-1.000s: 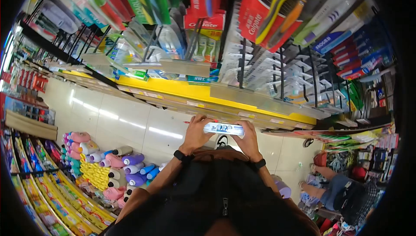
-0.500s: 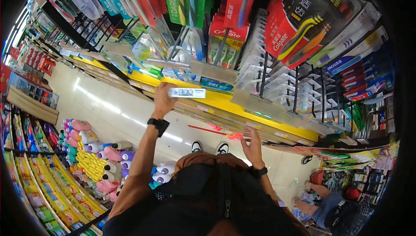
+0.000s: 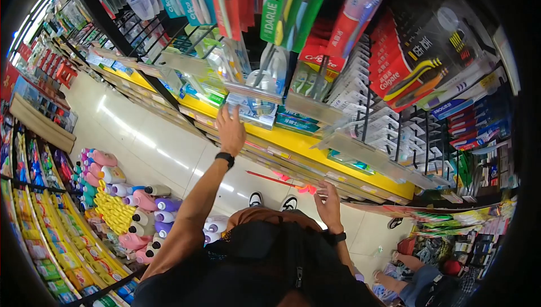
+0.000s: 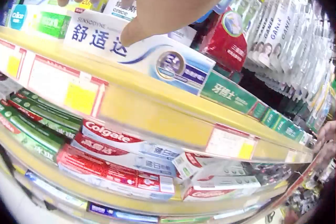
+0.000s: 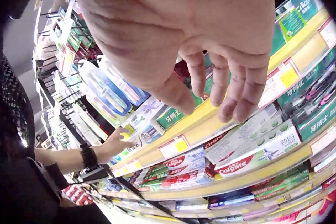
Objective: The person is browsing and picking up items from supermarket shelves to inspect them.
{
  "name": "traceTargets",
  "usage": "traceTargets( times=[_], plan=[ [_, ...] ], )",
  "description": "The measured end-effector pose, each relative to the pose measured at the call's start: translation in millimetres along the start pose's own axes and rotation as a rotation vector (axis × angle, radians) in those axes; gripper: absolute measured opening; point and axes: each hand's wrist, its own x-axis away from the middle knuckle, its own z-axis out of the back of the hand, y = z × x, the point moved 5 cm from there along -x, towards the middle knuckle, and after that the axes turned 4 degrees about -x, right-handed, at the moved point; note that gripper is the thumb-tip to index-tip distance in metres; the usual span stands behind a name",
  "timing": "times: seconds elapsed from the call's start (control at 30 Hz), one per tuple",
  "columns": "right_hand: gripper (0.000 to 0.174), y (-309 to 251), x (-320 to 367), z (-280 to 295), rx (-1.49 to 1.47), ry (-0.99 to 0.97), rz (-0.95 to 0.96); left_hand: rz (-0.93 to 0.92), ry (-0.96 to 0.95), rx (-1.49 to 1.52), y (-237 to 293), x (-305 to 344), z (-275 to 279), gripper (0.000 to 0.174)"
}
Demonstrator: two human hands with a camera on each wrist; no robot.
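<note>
Now the white Sensodyne box (image 4: 152, 59), gripped moments ago, sits on the yellow-edged shelf (image 4: 142, 109), the left hand (image 3: 230, 133) over it with fingers released, the right hand (image 3: 328, 204) holding nothing.

A shop aisle, probably in a supermarket, at the toothbrush and toothpaste section. Across the top of the head view, packaged toothbrushes (image 3: 293, 11) hang in rows from black metal hooks (image 3: 426, 132), with Darlie and Colgate branding. In the left wrist view, a white Sensodyne box (image 4: 94, 38) sits on a yellow shelf (image 4: 152, 121) whose front carries red-bordered price labels (image 4: 231, 141); Colgate cartons (image 4: 113, 169) fill the tier below. At lower left of the head view, coloured bottles (image 3: 163, 217) crowd together near racks of bright packets (image 3: 65, 256). Shiny pale floor tiles (image 3: 135, 124) reflect strip lighting. Another person (image 3: 420, 279) appears at lower right.
</note>
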Motion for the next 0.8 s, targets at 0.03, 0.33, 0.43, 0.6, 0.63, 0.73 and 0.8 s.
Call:
traceTargets(
  times=[0.03, 0.33, 0.43, 0.6, 0.63, 0.73, 0.8],
  plan=[
    [0.044, -1.4, 0.4, -6.5, 0.004, -0.008, 0.008, -0.015, -0.009, -0.044, 5.2, 8.0, 0.6, 0.07],
    [0.042, -20.9, 3.9, -49.4, 0.015, -0.066, -0.048, -0.006, -0.131, 0.163, 4.3, 20.5, 2.3, 0.079],
    [0.042, -31.9, 4.9, -71.4, 0.026, -0.096, -0.025, -0.102, -0.021, 0.286, -1.1, 38.4, 21.1, 0.069],
    [0.043, -38.6, 0.9, -93.1, 0.034, -0.157, -0.016, 0.053, -0.195, 0.542, -45.5, 119.5, 19.9, 0.04],
    [0.043, -44.5, -10.7, -106.4, 0.033, -0.193, 0.011, 0.129, -0.428, 0.637, -89.1, 189.1, -28.8, 0.029],
    [0.04, -69.6, -30.4, -137.7, 0.088, -0.302, 0.056, 0.273, -0.873, 0.394, -190.5, 358.7, -98.2, 0.041],
    [0.039, -88.6, -39.3, -165.7, 0.077, -0.413, 0.105, 0.539, -1.155, 0.146, -223.6, 456.0, -43.1, 0.044]
  ],
)
